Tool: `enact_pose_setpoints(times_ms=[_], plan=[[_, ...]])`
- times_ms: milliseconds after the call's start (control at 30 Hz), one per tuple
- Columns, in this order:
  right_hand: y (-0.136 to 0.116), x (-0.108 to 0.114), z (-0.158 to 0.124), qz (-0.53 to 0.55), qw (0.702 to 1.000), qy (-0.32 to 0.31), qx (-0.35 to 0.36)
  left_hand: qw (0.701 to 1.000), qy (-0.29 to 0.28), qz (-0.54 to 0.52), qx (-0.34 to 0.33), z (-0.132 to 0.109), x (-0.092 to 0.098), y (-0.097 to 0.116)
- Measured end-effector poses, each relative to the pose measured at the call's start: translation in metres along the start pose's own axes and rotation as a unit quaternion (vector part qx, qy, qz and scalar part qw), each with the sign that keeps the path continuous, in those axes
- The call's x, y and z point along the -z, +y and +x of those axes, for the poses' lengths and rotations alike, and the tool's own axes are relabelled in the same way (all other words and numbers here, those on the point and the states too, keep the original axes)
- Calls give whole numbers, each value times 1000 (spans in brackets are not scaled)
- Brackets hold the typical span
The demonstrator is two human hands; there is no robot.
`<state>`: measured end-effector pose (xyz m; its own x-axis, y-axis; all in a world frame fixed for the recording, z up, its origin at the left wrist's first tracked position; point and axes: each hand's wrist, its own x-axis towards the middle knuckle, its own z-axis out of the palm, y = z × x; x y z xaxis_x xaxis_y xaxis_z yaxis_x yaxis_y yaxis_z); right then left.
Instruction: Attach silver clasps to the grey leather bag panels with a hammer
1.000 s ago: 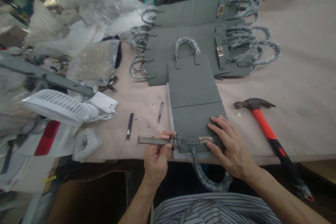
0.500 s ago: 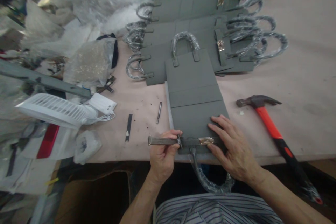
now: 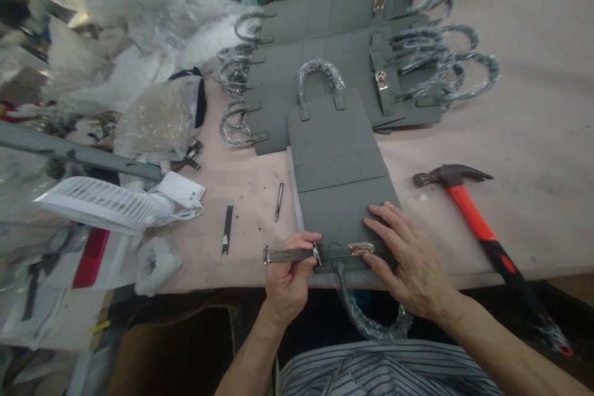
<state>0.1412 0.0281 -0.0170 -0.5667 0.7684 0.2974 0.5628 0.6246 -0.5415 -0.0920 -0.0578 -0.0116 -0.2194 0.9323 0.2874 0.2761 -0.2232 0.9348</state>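
Observation:
A grey bag panel (image 3: 343, 161) lies lengthwise in front of me, with a plastic-wrapped handle (image 3: 320, 68) at its far end. Another wrapped handle (image 3: 371, 322) hangs over the table edge at its near end. Across the near end runs a narrow grey strap (image 3: 288, 255) with a small metal fitting (image 3: 316, 253). My left hand (image 3: 288, 275) pinches the strap beside that fitting, thumb in front. My right hand (image 3: 408, 260) rests on the panel, fingers spread, its thumb by a gold-coloured clasp (image 3: 361, 249) on the strap. The strap's right end is hidden under this hand.
More grey panels (image 3: 288, 74) with wrapped handles are stacked at the back. A claw hammer (image 3: 471, 210) lies to the right. Left of the panel are a metal rod (image 3: 278, 202), a dark strip (image 3: 227, 229), a white fan (image 3: 97, 201) and plastic bags (image 3: 158, 117).
The view has shifted slightly, so the stacked panels and hammer appear a little further left. Both hands keep nearly the same hold and place on the strap and panel.

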Motion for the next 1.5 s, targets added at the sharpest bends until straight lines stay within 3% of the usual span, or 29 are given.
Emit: enact_pose_setpoints(times_ms=[267, 567, 833, 1100, 1300, 1500], plan=[[0, 0, 0, -4, 1000, 7, 7, 999, 8, -33, 21, 1, -1, -3], [0, -2, 0, -5, 1000, 2, -4, 994, -28, 96, -51, 9, -3, 6], [0, -4, -1, -1, 1000, 15, 1, 999, -40, 16, 7, 13, 5, -4], [1, -5, -2, 1, 1000, 16, 4, 992, -31, 84, -83, 7, -1, -1], [3, 1, -5, 39, 999, 7, 7, 986, -18, 121, -110, 7, -5, -2], [12, 24, -29, 40, 996, 66, -50, 981, -9, 144, -132, 7, -10, 1]])
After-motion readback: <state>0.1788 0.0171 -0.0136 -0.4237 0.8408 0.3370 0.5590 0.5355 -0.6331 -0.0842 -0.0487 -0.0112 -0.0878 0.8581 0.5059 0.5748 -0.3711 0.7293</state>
